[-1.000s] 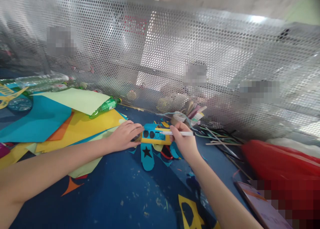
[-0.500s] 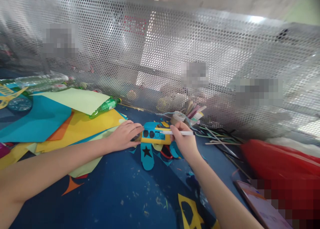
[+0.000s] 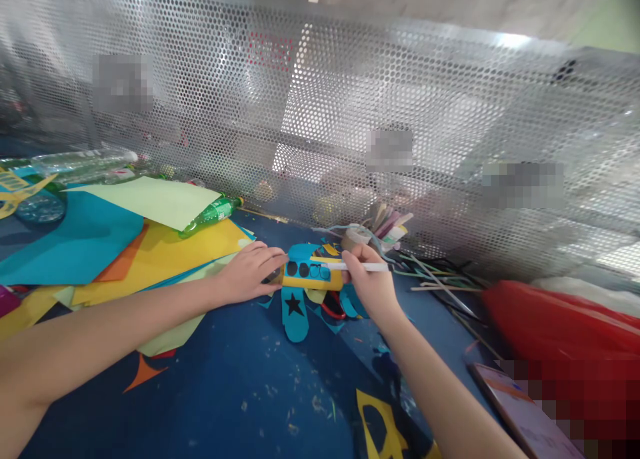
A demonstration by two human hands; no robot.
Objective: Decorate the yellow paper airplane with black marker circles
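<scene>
Holding a white pen (image 3: 365, 267), the right hand (image 3: 373, 289) has its fingers (image 3: 351, 261) clamped on it. The left hand (image 3: 245, 275) grips the blue-yellow craft (image 3: 313, 281) by fingers.

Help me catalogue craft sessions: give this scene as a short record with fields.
Left hand: fingers and thumb around the left end of an elongated yellow-and-blue paper craft
Right hand: holds a slim white pen, tip near the outlined circles
Markings: two dark-filled circles, two outlined circles, a black star on a rounded blue paper flap
Left side: green plastic bottle; flat yellow paper sheet
Behind: perforated grey metal screen
</scene>
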